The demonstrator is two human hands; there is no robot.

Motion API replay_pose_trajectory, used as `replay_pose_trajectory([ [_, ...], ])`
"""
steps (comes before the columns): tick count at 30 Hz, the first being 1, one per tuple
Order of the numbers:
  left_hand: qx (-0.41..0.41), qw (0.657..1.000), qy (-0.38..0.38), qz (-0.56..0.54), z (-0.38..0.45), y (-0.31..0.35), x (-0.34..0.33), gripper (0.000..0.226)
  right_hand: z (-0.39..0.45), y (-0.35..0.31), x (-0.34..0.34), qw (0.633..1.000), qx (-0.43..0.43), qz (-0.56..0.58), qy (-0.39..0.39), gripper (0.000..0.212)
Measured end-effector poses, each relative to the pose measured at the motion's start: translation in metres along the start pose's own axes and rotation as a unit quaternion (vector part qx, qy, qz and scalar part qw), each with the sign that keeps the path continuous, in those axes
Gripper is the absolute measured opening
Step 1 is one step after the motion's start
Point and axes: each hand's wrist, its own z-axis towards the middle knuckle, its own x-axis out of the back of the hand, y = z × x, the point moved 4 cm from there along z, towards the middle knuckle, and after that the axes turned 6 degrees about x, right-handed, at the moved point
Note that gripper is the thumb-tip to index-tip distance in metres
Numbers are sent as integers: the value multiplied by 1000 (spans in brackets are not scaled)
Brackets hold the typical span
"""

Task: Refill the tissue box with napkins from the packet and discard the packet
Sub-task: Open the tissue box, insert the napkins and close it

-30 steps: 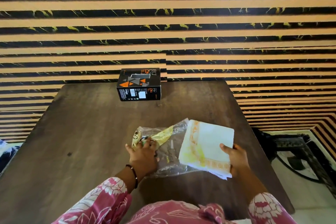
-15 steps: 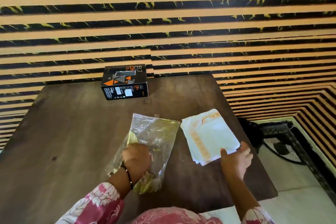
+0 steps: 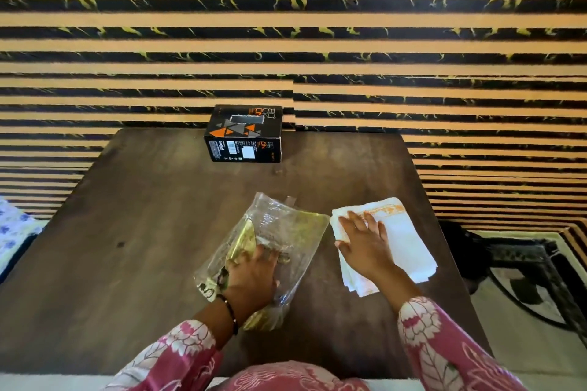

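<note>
A black tissue box (image 3: 244, 134) with orange triangles stands at the far edge of the dark wooden table (image 3: 133, 232). A clear plastic packet (image 3: 286, 228) with yellow print lies flat near the table's middle. My left hand (image 3: 254, 276) presses down on its near end. To its right lies a stack of white napkins (image 3: 403, 244) with an orange pattern. My right hand (image 3: 362, 241) rests flat on the stack's left part, fingers spread.
A striped black and tan wall rises behind the table. A dark metal frame (image 3: 521, 263) stands on the floor past the table's right edge. A blue and white cloth (image 3: 12, 232) shows at the far left.
The napkin stack came out of the packet and was laid on the table to the right. My right hand shifted from its near edge onto its top. The packet now lies flattened.
</note>
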Motion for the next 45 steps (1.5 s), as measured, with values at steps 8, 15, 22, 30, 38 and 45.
replay_pose_trajectory([
  [8,35,999,15,-1,-7,8,0,66,5,1,-28,999,31,-18,19,84],
  [15,53,993,85,-65,-3,7,10,45,-8,-18,-12,994,46,42,89,74],
  [22,-5,987,147,-58,-3,-43,-10,56,-38,-108,-51,985,163,40,39,61],
  [30,29,990,101,-93,-10,-128,-46,61,-18,-163,-83,991,131,-29,-26,72],
  [38,69,985,108,-118,-12,-255,-57,64,14,-279,-86,981,192,-13,-18,68],
  [45,68,987,100,-102,-19,-363,-54,74,38,-364,-92,965,257,48,7,74],
])
